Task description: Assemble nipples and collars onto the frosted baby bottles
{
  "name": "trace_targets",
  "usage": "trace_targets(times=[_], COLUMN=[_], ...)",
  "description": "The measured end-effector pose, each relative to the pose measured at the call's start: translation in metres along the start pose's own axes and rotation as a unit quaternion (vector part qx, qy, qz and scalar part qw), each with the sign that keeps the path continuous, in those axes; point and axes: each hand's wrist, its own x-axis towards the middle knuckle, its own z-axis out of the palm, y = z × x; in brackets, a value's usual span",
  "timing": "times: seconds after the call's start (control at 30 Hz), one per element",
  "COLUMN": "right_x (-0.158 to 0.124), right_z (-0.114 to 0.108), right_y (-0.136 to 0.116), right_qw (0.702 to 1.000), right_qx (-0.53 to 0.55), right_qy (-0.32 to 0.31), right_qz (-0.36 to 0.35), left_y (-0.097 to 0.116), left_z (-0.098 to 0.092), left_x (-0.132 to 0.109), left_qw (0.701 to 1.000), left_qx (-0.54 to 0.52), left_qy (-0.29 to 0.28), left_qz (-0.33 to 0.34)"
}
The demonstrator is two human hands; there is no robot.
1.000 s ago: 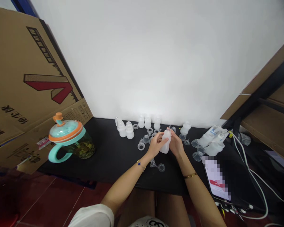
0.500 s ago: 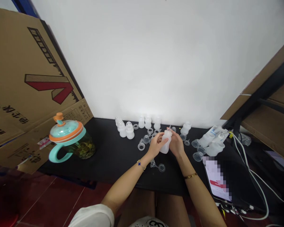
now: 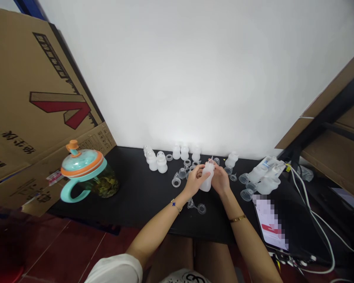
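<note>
A translucent white plastic baby bottle [image 3: 206, 181] is held upright over the black table by both hands. My left hand [image 3: 194, 181] is wrapped round its left side, thumb across the front. At the neck, my right hand [image 3: 220, 180] closes its fingers on a clear cap [image 3: 211, 161] with a pointed tip; part of the cap is hidden. In front of the hands lie a clear funnel-shaped part [image 3: 190, 204] and a ring part [image 3: 201, 208]. Left of my left hand are a white ring [image 3: 176, 182] and a clear cup-shaped cover [image 3: 182, 173].
Assembled bottles [image 3: 162, 162] stand at the left, and open bottles [image 3: 184, 152] by the wall. More bottles [image 3: 268, 184] and clear covers [image 3: 247, 194] lie right, near a phone [image 3: 270, 224] and white cables [image 3: 305, 196]. A teal-lidded jug [image 3: 104, 181] and cardboard box [image 3: 32, 78] are left.
The bottle and both hands stay almost in place, with only a slight shift of the fingers at the bottle's neck. Nothing else has visibly moved.
</note>
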Motion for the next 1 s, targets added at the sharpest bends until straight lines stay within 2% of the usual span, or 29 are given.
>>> trace_targets(times=[0.57,0.8,1.0], right_x=[0.0017,-0.0012,-0.0010], right_z=[-0.0053,-0.0003,0.0010], right_y=[0.0048,0.0016,0.0003], right_qw=[0.999,1.000,1.000], right_qx=[-0.039,-0.011,-0.017], right_qy=[0.003,-0.018,-0.008], right_qz=[-0.036,-0.013,-0.009], left_y=[0.0057,0.0023,0.0038], left_z=[0.0006,-0.0005,-0.0006], left_x=[-0.0007,0.0010,0.0010], left_qw=[1.000,1.000,1.000], left_qx=[-0.003,-0.010,-0.004], left_qy=[-0.013,-0.012,-0.017], left_qz=[-0.005,0.001,0.003])
